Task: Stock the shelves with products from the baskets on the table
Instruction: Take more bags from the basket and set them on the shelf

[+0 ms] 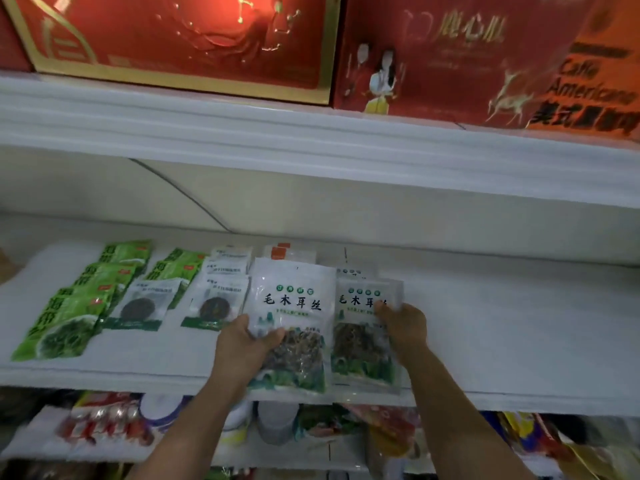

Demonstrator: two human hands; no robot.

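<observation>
We have our left hand [242, 344] curled round the lower left corner of one fungus packet [294, 306], thumb across its front. Our right hand [405, 327] pinches the right edge of a second packet [360, 341], and the two lie side by side at the front of the middle shelf [502, 323]. We judge the outer-edge grips keep the labels readable and let us square the pair into rows like the white packets [142, 306] and green packets [69, 323] to the left.
</observation>
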